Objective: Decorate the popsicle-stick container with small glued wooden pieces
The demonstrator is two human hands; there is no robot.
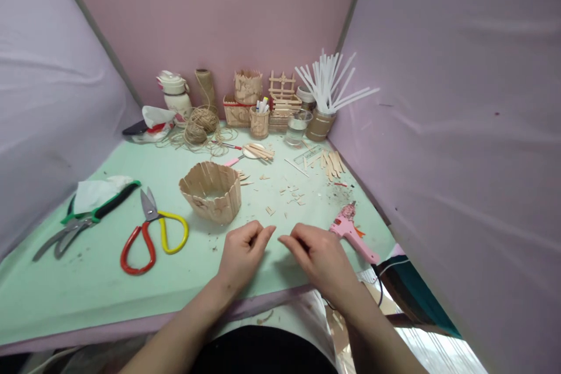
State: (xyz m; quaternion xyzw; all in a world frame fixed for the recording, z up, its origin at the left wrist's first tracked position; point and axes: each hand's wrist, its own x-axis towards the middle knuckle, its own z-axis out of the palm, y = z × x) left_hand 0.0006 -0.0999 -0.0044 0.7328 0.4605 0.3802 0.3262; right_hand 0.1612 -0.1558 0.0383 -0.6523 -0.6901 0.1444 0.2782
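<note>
My left hand (245, 251) is curled closed above the front of the table, its thumb pointing right. Facing it, my right hand (322, 254) is closed in the same way, thumb pointing left. A narrow gap separates the two thumb tips, and I see nothing held in either hand. Just beyond my left hand stands a basket made of wooden craft sticks (225, 201), with a scalloped rim. A pink glue gun (350, 231) lies to the right of my right hand. Small wood scraps (270, 210) are scattered ahead of my hands.
Scissors with red and yellow handles (151, 222) and green-handled shears (90, 219) lie left. Twine (199, 125), a bottle (175, 96), stick-built containers (248, 87), a water cup (298, 127) and a jar of white glue sticks (322, 123) line the back. Loose sticks (333, 163) lie right.
</note>
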